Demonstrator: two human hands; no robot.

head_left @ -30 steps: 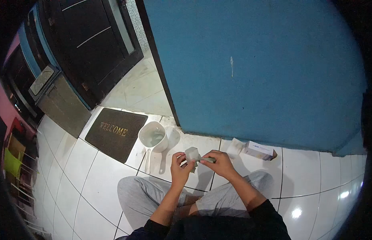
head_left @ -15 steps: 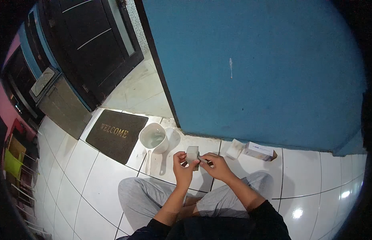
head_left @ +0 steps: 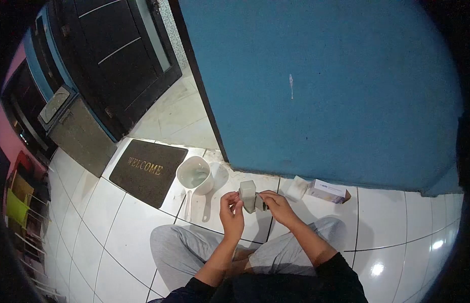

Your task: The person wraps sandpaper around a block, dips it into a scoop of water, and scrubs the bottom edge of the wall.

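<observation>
A small pale grey block-like object (head_left: 248, 191) with a darker grey piece hanging below it is held up between my hands, above the tiles. My left hand (head_left: 231, 212) pinches it at its left side. At its right, my right hand (head_left: 276, 206) grips a grey-green flap that looks thin and soft. To the left stands a white dipper (head_left: 190, 188) with clear liquid inside and its handle toward me.
A dark WELCOME mat (head_left: 147, 171) lies left of the dipper. Near the blue wall (head_left: 321, 91) are a white block (head_left: 297, 188) and a small open box (head_left: 328, 191). My crossed legs (head_left: 182, 247) are close below my hands.
The held object has shifted slightly right and turned. My right hand has moved a little right, and more of the grey hanging piece shows between the hands.
</observation>
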